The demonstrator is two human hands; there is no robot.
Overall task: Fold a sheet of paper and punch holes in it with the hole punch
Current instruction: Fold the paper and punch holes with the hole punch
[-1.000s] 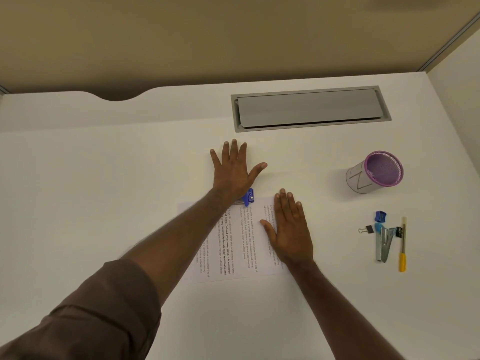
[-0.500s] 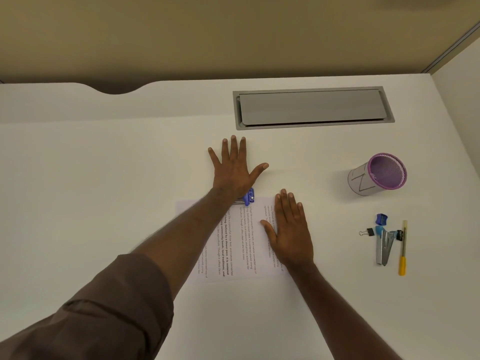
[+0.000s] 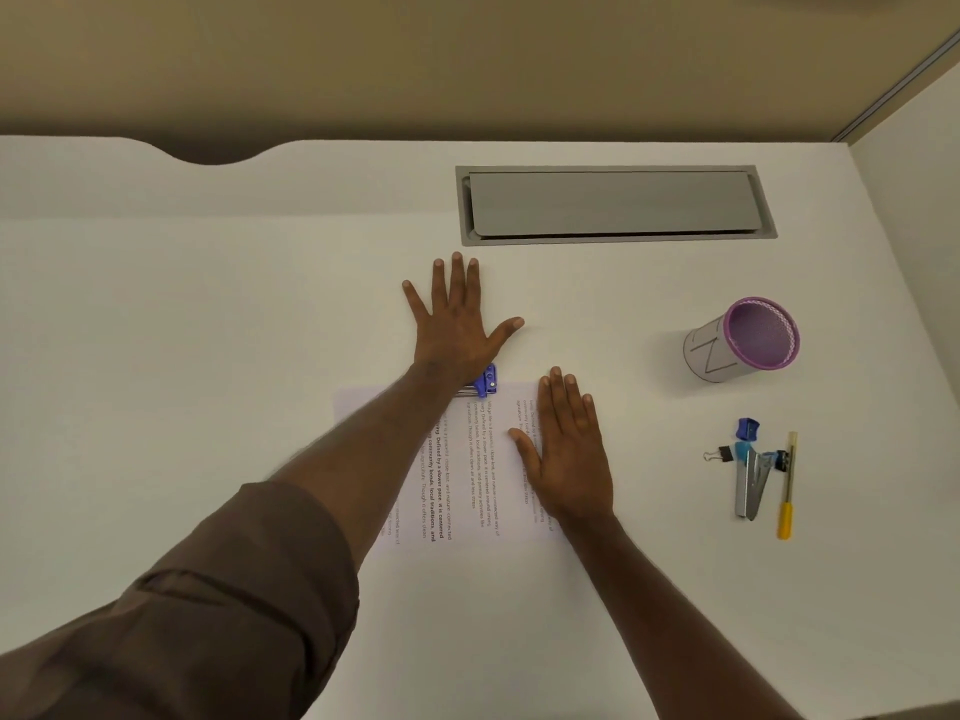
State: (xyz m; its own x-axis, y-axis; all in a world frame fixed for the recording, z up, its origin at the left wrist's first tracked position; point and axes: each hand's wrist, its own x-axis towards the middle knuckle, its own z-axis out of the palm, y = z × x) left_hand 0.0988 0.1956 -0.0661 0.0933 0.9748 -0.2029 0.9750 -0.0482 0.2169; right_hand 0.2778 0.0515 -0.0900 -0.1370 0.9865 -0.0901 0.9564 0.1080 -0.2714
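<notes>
Left hand flat, fingers spread, heel apparently on punch. Right hand flat on paper.

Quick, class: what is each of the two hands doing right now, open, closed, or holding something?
Left hand: open and flat, heel pressing on the blue hole punch, gripping nothing.
Right hand: open and flat on the printed sheet of paper.

A white desk with a grey cable hatch set in its far side carries a printed sheet, a blue hole punch, a purple mesh pen cup, and, at the right, a stapler, a sharpener, binder clips and what may be a yellow-handled screwdriver.
</notes>
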